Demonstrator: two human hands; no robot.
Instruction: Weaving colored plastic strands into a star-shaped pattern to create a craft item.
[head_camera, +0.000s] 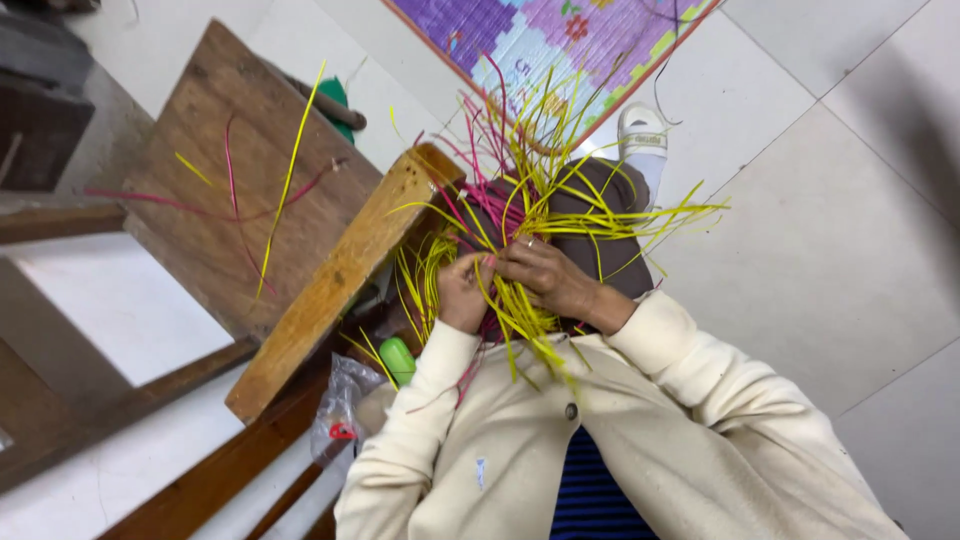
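Observation:
A loose bundle of thin yellow and pink strips (535, 190) fans out over my lap, its ends sticking up and sideways. My left hand (462, 292) pinches several yellow strips at the bundle's lower left. My right hand (548, 276), with a ring on one finger, lies over the middle of the bundle and grips strips there. Both hands are close together, almost touching. I wear a cream long-sleeved top. More yellow strips hang down between my hands toward my chest.
A wooden table top (220, 170) at left carries a few loose yellow and pink strips. A light wooden plank (330, 290) slants beside my left arm. A clear plastic bag (340, 415) and a green object (397, 358) lie below it. A patterned mat (540, 35) lies on the white tiled floor.

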